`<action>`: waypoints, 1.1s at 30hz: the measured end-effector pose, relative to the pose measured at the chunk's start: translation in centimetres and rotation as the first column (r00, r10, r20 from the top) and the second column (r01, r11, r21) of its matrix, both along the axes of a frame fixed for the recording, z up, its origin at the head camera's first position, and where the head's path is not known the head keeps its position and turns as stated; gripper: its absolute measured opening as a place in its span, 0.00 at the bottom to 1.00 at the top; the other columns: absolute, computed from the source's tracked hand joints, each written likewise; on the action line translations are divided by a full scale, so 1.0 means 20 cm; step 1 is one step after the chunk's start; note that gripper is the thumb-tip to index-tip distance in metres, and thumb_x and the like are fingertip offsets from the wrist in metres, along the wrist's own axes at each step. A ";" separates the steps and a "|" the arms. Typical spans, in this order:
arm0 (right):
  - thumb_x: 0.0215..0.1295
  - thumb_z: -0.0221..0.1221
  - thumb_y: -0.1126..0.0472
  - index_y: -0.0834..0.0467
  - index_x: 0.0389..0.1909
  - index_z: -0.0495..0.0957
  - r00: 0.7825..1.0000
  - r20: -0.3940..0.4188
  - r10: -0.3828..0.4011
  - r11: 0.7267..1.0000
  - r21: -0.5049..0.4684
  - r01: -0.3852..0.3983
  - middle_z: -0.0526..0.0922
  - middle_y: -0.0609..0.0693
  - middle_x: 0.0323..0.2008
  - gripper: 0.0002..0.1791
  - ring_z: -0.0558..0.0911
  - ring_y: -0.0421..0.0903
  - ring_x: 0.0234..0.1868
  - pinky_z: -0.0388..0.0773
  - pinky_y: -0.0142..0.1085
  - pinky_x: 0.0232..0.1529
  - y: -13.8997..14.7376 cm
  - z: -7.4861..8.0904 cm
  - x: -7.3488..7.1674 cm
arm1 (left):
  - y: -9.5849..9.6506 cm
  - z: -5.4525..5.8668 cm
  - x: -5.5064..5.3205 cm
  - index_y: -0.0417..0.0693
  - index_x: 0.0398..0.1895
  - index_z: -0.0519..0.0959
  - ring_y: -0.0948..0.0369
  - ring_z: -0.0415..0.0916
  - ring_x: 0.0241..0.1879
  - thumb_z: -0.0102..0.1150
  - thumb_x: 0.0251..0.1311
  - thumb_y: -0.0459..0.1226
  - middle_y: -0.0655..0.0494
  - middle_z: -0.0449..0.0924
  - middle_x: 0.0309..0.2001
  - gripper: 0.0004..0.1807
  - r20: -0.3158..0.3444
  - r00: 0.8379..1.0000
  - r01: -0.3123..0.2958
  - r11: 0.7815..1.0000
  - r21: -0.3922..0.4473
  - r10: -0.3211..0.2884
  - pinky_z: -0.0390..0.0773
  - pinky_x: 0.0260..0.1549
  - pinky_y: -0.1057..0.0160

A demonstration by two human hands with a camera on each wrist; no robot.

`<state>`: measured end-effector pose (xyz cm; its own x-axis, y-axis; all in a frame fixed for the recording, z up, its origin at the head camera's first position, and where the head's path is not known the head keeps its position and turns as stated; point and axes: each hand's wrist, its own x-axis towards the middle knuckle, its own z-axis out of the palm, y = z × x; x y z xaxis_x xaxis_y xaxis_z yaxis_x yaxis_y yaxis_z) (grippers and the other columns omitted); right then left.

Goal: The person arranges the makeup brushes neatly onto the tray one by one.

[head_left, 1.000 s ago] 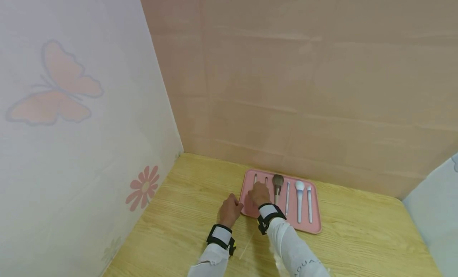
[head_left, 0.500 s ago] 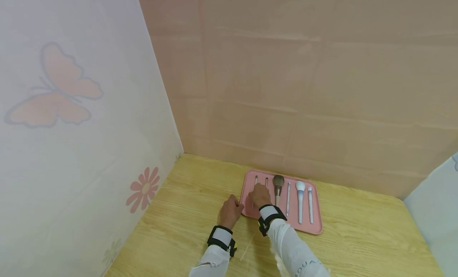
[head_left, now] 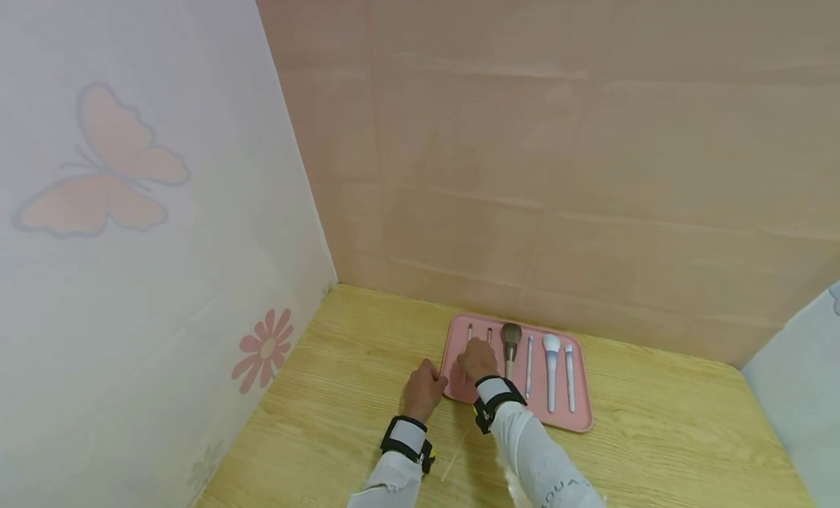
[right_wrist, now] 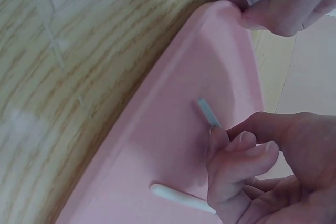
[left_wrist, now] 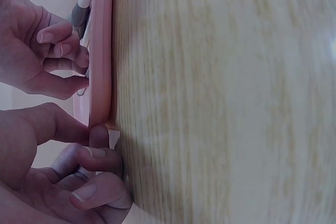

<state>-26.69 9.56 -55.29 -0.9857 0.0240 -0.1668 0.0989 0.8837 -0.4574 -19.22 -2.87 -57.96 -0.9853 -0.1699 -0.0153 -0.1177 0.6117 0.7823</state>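
Observation:
A pink tray lies on the table with several makeup brushes set side by side in it. My left hand pinches the tray's near left corner between thumb and index finger, plain in the left wrist view. Over the tray's left part, my right hand pinches the leftmost thin brush by its handle, whose end sticks out past the fingertips. Another brush has its pale handle beside and partly under that hand. To the right lie a large dark-haired brush and a white-haired one.
Two slimmer brushes, one thin and one short-haired, also lie in the tray. The wood-grain table runs back to a tan covered wall. A pale wall with a butterfly print stands at left.
Both hands keep nearly the same places on the tray corner and the thin brush. The head view has shifted very slightly, and the brushes lie as before.

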 end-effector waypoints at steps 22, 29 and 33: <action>0.61 0.62 0.63 0.69 0.33 0.78 1.000 0.000 -0.004 1.000 0.022 0.004 0.82 0.58 0.24 0.11 0.81 0.50 0.23 0.75 0.39 0.23 -0.01 0.02 0.01 | 0.01 0.00 0.00 0.46 0.25 0.69 0.61 0.65 0.20 0.63 0.58 0.34 0.56 0.70 0.19 0.11 0.037 0.999 -0.014 1.000 -0.010 0.015 0.61 0.19 0.64; 0.59 0.62 0.63 0.67 0.29 0.78 1.000 -0.013 0.008 1.000 0.014 -0.007 0.80 0.55 0.22 0.09 0.78 0.48 0.21 0.71 0.37 0.21 0.00 -0.01 0.01 | 0.01 0.01 0.01 0.46 0.25 0.69 0.61 0.64 0.20 0.62 0.58 0.34 0.56 0.69 0.19 0.11 0.044 0.999 -0.014 1.000 -0.002 0.014 0.60 0.19 0.64; 0.58 0.63 0.63 0.67 0.28 0.78 1.000 -0.026 0.009 1.000 0.009 -0.009 0.81 0.56 0.23 0.09 0.78 0.49 0.22 0.72 0.38 0.21 0.00 -0.01 0.01 | 0.00 0.01 0.01 0.46 0.26 0.69 0.61 0.65 0.20 0.62 0.57 0.34 0.56 0.69 0.20 0.10 0.031 1.000 -0.006 1.000 0.005 0.006 0.61 0.19 0.64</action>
<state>-26.59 9.53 -55.50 -0.9899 0.0163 -0.1408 0.0788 0.8888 -0.4515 -19.02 -2.84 -57.73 -0.9834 -0.1754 -0.0465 -0.1452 0.6068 0.7814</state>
